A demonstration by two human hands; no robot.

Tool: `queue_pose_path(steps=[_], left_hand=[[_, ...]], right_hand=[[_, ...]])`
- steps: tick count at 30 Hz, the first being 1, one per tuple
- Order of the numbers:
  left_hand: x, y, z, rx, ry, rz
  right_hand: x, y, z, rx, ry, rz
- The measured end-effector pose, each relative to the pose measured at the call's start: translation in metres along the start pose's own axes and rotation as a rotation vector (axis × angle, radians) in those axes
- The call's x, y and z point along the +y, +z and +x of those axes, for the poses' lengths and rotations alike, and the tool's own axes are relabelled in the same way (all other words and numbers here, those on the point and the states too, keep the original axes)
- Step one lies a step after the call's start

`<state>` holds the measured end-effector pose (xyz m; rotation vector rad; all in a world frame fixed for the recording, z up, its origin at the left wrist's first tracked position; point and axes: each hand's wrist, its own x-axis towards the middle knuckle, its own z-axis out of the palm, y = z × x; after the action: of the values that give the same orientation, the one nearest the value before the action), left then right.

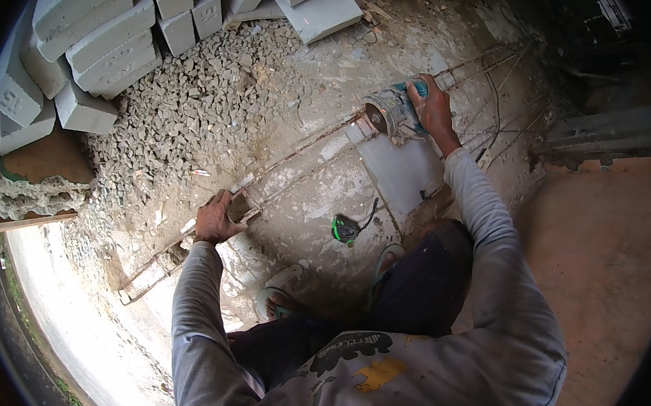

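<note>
A long, narrow frame of rusty steel bars lies slantwise across the rough floor. My left hand grips it near its left part, fingers at the far bar and thumb toward the near one. Farther right, my right hand is closed around the teal handle of a handheld power cutter with a round disc. The disc sits at the bars; its exact contact is too small to tell. Under and in front of the cutter lies a flat grey tile. A black and green tape measure rests on the floor before me.
Pale blocks are stacked at the far left, with loose gravel in front of them. A dark cable and thin rods lie at the right. An orange-toned surface borders my right side. My sandalled feet are close to the frame.
</note>
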<state>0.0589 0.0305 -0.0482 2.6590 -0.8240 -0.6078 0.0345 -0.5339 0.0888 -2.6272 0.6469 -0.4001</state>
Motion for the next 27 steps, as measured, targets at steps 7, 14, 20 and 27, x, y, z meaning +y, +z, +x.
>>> queue_pose_path(steps=[7,14,20,27], left_hand=[[0.0,0.0,0.0,-0.009,-0.006,0.003],[-0.002,0.001,0.0,-0.007,0.002,0.0],[0.002,0.0,0.0,-0.021,-0.005,-0.007],[0.0,0.003,0.0,0.005,0.002,0.023]], right_hand=[[0.0,0.001,0.002,-0.005,0.002,0.002],[0.003,0.005,-0.001,-0.015,-0.02,-0.011],[0.01,0.006,-0.015,0.051,-0.019,0.087],[0.005,0.004,-0.004,0.049,-0.073,0.048]])
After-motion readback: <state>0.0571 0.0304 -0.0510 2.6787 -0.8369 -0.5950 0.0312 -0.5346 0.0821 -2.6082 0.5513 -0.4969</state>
